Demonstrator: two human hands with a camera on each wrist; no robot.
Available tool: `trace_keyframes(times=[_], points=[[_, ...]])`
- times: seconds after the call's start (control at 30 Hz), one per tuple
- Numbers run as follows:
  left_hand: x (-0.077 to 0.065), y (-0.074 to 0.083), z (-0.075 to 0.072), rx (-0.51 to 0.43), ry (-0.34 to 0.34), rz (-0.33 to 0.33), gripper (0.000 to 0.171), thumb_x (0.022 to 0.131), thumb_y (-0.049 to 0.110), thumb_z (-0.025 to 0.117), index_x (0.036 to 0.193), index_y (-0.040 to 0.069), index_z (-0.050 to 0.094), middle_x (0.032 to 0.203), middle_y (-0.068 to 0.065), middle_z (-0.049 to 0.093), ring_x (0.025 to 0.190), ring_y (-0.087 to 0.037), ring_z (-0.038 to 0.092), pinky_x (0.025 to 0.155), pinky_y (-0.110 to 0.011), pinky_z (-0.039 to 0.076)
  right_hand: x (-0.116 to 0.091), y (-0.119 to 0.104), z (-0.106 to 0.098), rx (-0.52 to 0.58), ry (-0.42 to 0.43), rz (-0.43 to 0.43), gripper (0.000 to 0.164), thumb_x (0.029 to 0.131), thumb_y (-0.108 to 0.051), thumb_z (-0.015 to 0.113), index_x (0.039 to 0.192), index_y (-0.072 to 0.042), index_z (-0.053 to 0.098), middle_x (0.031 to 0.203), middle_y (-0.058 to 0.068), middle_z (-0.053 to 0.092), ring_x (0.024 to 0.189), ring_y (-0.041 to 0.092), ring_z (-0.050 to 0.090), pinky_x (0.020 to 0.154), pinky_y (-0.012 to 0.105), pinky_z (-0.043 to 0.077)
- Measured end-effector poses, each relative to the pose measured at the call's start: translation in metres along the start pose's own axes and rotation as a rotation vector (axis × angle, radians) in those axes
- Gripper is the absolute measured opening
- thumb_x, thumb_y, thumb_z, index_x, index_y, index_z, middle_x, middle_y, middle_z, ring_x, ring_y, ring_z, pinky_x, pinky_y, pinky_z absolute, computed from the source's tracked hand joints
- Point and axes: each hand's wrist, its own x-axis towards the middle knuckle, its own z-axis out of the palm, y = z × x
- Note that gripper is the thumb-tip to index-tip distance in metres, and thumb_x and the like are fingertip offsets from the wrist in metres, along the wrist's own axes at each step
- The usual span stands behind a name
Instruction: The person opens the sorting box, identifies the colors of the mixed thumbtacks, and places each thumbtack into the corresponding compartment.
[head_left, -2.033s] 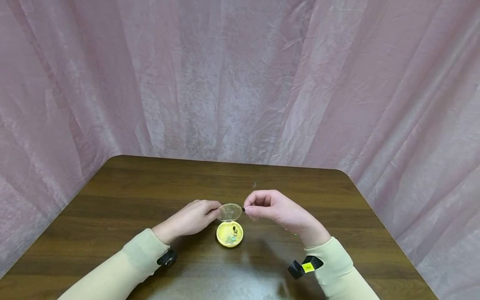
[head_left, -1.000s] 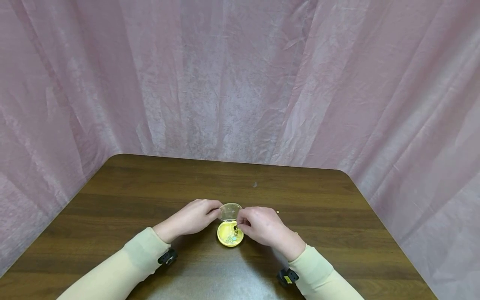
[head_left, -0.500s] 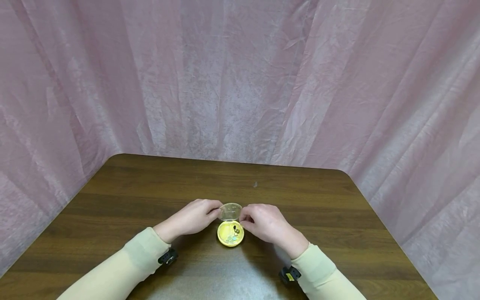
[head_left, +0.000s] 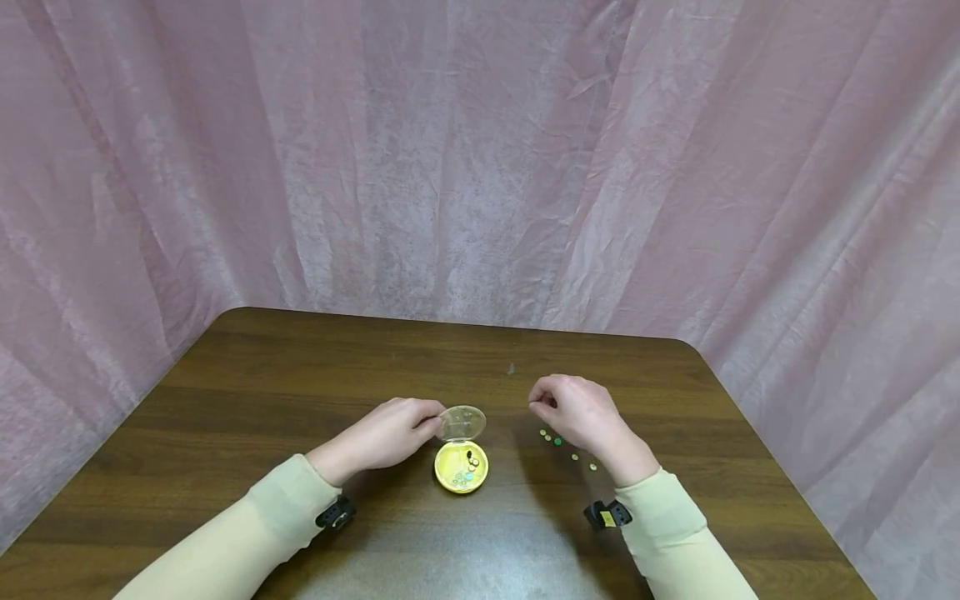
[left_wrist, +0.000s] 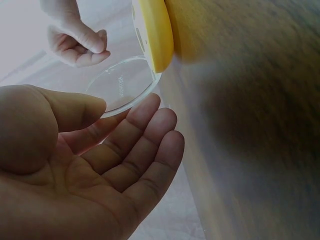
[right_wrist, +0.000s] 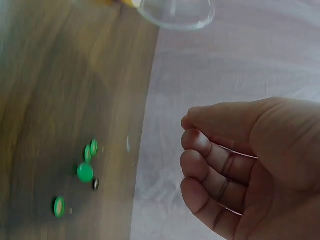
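Observation:
The left hand (head_left: 390, 433) pinches the rim of a clear round lid (head_left: 462, 423) between thumb and forefinger; its other fingers lie below the lid in the left wrist view. That lid stands raised on a round yellow box (head_left: 447, 483), which holds several tiny pieces, one of them dark. My right hand (head_left: 581, 412) hovers right of the box with curled fingers, thumb tip against the forefinger, and nothing visible in its grasp. Several small button-like discs lie on the table under it, including a solid green disc (right_wrist: 85, 172) and a green-rimmed disc (right_wrist: 59, 206).
A brown wood-grain table (head_left: 337, 358) with rounded far corners bears everything. A small dark disc (right_wrist: 96, 184) lies beside the green ones. Behind the table hangs a pink curtain (head_left: 480, 167).
The right hand carried a small dark piece to the yellow box, lingered at its right edge, then drew away to the right and back, uncovering the loose discs. The left hand stayed at the lid.

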Motion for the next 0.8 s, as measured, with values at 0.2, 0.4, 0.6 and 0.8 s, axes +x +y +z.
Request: trace_keyframes(times=[0.2, 0.4, 0.6, 0.8], points=[[0.0, 0.0, 0.001, 0.001, -0.002, -0.003, 0.017, 0.102, 0.02, 0.053, 0.097, 0.018, 0.069, 0.086, 0.007, 0.068, 0.077, -0.009, 0.056, 0.074, -0.034, 0.045, 0.001, 0.018, 0.002, -0.037, -0.005, 0.041, 0.008, 0.085, -0.02, 0.068, 0.082, -0.028, 0.068, 0.075, -0.016, 0.058, 0.069, 0.006, 0.054, 0.065, 0.033, 0.045], [0.0, 0.0, 0.001, -0.006, 0.0, -0.005, 0.017, 0.102, 0.02, 0.053, 0.097, 0.018, 0.069, 0.086, 0.007, 0.068, 0.077, -0.009, 0.056, 0.075, -0.034, 0.045, 0.0, 0.03, 0.009, -0.116, -0.029, 0.072, 0.012, 0.082, -0.019, 0.068, 0.076, -0.029, 0.064, 0.075, -0.015, 0.059, 0.071, 0.009, 0.056, 0.065, 0.036, 0.046], [0.0, -0.001, 0.002, -0.004, 0.001, -0.001, 0.017, 0.103, 0.02, 0.053, 0.097, 0.019, 0.069, 0.086, 0.007, 0.067, 0.077, -0.009, 0.056, 0.075, -0.034, 0.045, 0.0, 0.036, 0.014, -0.167, -0.086, 0.099, 0.013, 0.081, -0.02, 0.07, 0.074, -0.028, 0.062, 0.075, -0.013, 0.06, 0.071, 0.012, 0.058, 0.064, 0.038, 0.046], [0.0, -0.002, 0.002, -0.008, -0.001, -0.002, 0.017, 0.103, 0.021, 0.053, 0.097, 0.019, 0.069, 0.086, 0.008, 0.067, 0.077, -0.009, 0.056, 0.074, -0.034, 0.044, -0.001, 0.038, 0.02, -0.171, -0.134, 0.112, 0.013, 0.08, -0.02, 0.07, 0.073, -0.028, 0.063, 0.072, -0.012, 0.058, 0.07, 0.011, 0.056, 0.063, 0.038, 0.046]])
